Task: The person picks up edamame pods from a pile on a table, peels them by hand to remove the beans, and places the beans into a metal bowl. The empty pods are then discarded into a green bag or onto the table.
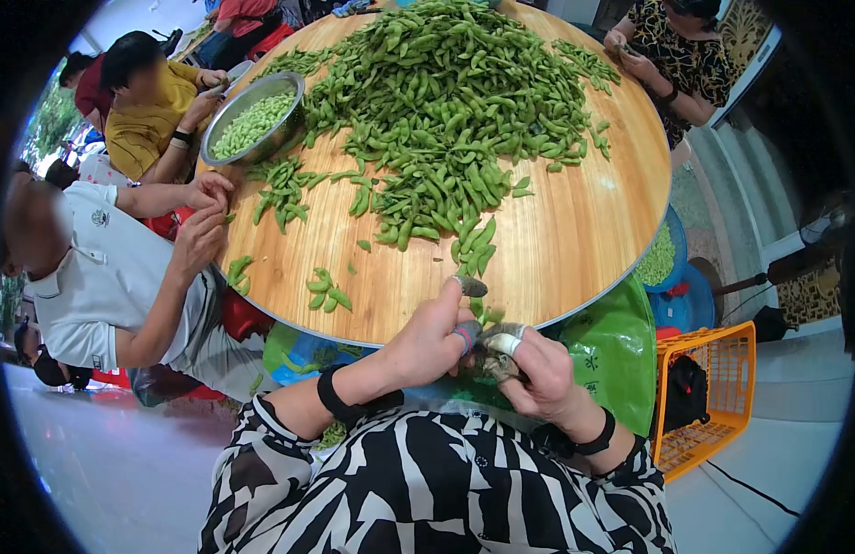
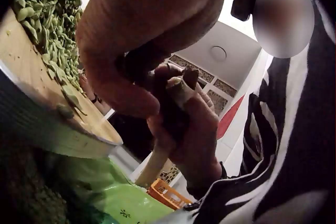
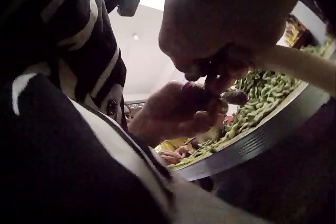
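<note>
The left hand (image 1: 427,342) and right hand (image 1: 538,369) meet at the near table edge, fingertips close together. Coverings wrap some fingers of both; the left thumb points up and away. Bits of green pod (image 1: 491,316) show beside the fingertips; whether they are held or lie behind is unclear. In the left wrist view the left hand (image 2: 142,40) bends over the right hand (image 2: 194,134). The right wrist view shows the right hand (image 3: 226,19) above the left hand (image 3: 168,111), dark between the fingers. A large heap of green pods (image 1: 455,102) covers the far tabletop.
The round wooden table (image 1: 594,222) also bears a metal bowl (image 1: 296,111) of shelled beans and small pod groups (image 1: 327,290). Right stand a blue basin (image 1: 677,242) and an orange crate (image 1: 723,388). Green plastic (image 1: 621,342) hangs below the edge. Other people sit around.
</note>
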The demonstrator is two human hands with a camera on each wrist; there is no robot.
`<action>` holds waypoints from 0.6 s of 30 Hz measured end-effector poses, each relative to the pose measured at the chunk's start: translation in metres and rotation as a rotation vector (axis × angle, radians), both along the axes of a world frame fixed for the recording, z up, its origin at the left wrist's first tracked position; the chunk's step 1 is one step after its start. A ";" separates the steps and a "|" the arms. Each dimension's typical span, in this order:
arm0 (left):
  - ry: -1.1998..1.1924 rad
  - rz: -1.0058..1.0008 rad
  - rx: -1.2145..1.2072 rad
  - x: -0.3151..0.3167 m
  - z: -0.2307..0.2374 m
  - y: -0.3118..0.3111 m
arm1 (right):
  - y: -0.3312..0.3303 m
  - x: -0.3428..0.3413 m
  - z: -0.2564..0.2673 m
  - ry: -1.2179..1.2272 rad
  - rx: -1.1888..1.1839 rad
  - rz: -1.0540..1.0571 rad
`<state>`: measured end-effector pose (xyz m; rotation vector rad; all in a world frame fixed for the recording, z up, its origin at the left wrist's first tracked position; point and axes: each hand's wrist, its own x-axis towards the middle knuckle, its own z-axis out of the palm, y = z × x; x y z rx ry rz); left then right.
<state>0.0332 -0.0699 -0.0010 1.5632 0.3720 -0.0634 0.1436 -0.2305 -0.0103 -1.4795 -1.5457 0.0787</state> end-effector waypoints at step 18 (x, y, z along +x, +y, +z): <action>0.001 -0.290 0.517 -0.007 0.000 -0.005 | 0.004 0.007 -0.018 0.172 -0.247 -0.024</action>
